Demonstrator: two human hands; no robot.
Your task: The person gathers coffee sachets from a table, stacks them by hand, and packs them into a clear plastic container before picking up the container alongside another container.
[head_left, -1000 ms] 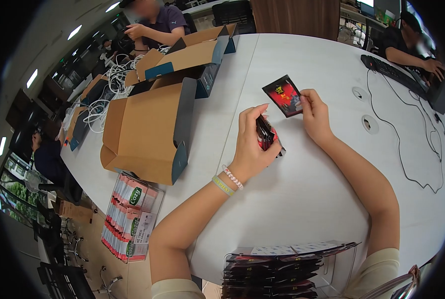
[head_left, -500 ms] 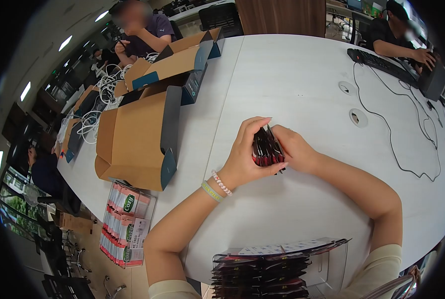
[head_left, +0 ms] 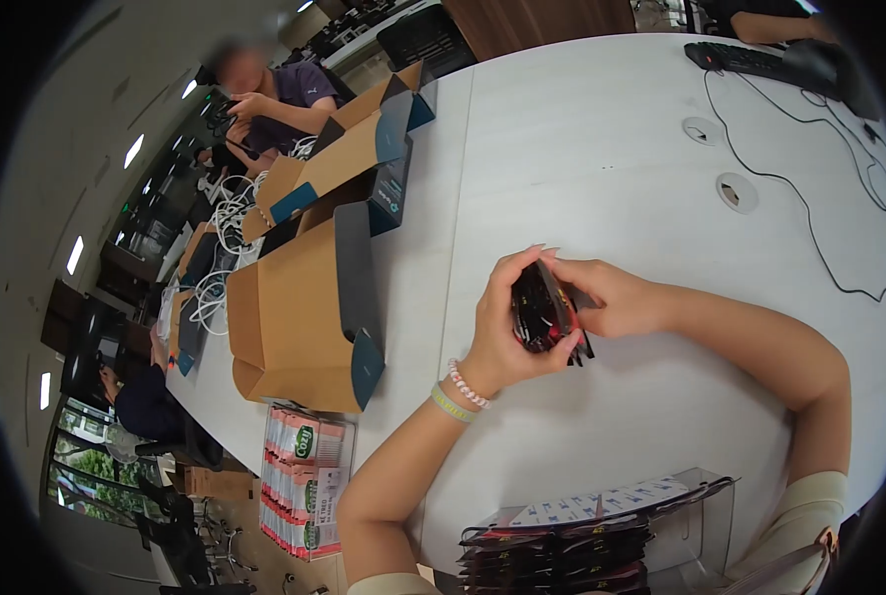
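Note:
A stack of black and red sachets [head_left: 539, 309] stands on edge above the white table [head_left: 602, 208]. My left hand [head_left: 503, 332] is wrapped round its left side, thumb across the near end. From the right, my right hand [head_left: 617, 296] closes on the sachets at that side, its fingertips partly hidden behind them. Close to my body, a clear plastic tray [head_left: 706, 521] holds rows of similar dark sachets [head_left: 557, 555]. To the left, a second clear box holds pink and white packets marked Cozy [head_left: 304, 486].
Open cardboard boxes [head_left: 299, 307] and tangled white cables [head_left: 230, 213] line the left side. A black keyboard [head_left: 751, 64], a thin black cable [head_left: 800, 188] and round table holes [head_left: 736, 191] are at right. Other people sit around the table.
My view has shifted and tilted. The stack has turned in my hands, showing more of a sachet's broad face. The person at far left has raised both hands to a dark object.

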